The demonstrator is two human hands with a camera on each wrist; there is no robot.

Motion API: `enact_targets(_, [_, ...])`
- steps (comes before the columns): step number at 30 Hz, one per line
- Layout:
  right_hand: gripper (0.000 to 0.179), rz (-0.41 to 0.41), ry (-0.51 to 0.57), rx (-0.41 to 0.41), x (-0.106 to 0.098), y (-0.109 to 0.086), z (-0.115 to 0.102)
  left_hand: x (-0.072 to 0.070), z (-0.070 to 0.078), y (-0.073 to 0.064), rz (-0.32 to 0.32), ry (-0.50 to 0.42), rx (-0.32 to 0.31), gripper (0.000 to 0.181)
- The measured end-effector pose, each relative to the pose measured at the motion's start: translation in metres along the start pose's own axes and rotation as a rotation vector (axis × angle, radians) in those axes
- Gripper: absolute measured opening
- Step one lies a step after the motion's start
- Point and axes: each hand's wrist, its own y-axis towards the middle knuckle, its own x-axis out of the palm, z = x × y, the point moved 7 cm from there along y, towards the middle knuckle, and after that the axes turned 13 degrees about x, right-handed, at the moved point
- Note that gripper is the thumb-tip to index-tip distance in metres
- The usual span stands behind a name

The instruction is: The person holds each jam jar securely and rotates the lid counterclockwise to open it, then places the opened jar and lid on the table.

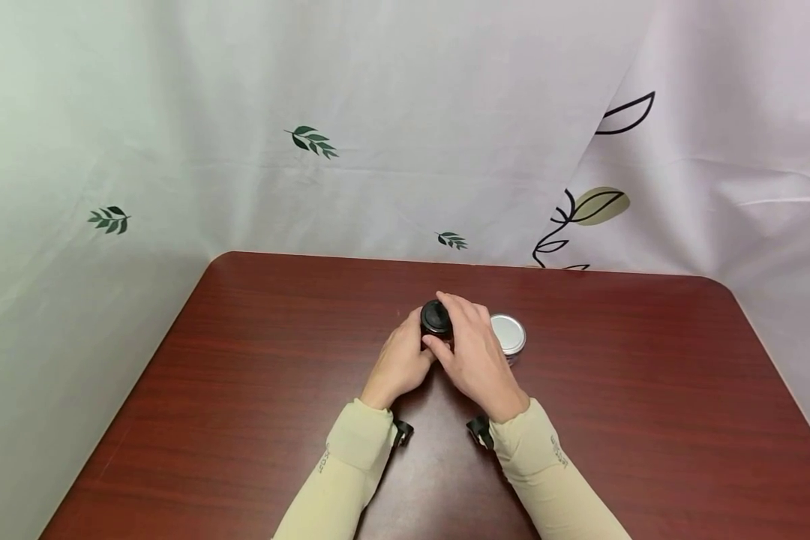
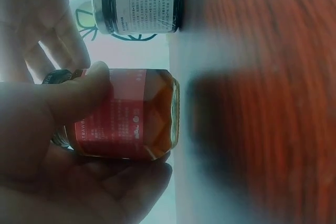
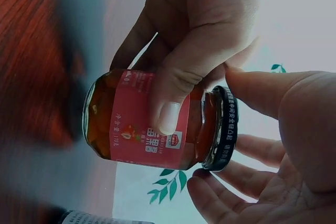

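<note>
we've got the left hand (image 1: 398,361) gripping the red-labelled jar (image 3: 126,121), right hand (image 1: 475,356) pinching its black lid (image 1: 436,316); pale-lidded jar (image 1: 508,334) is partly hidden, tiny print unreadable for us.

A jar (image 2: 143,2) with a silver lid (image 1: 508,334) stands on the red-brown counter (image 1: 621,405). Behind hangs a white cloth (image 1: 405,67) with green leaves (image 1: 314,139).

Left jar (image 3: 131,124): white-printed black lid (image 1: 436,316), white-lettered red label (image 2: 123,114), amber contents (image 2: 158,111). Right jar (image 2: 139,3): silver-grey lid (image 1: 508,334), dark-printed white label (image 2: 147,1). Tabletop (image 1: 614,390): reddish-brown woodgrain. Far cloth (image 1: 391,82): pale grey-white, green leaf sprigs (image 1: 314,141); toward right, black line-art leaves, one olive-filled leaf (image 1: 601,208). Sleeves (image 1: 351,450): pale yellow, dark-lettered.
</note>
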Motion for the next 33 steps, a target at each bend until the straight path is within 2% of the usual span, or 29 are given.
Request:
enact_targets(7, [0.059,0.020,0.003,-0.020,-0.001,0.000,-0.001,-0.003,0.001,0.001,0.026,0.000,0.027,0.057])
enact_targets(12, [0.063,0.017,-0.002,0.008,-0.002,0.001,-0.002,-0.007,0.001,0.001,0.050,0.003,0.035,0.056])
enact_targets(33, [0.067,0.052,0.010,0.067,-0.007,0.004,-0.003,-0.012,0.006,0.001,0.046,0.001,0.075,0.054])
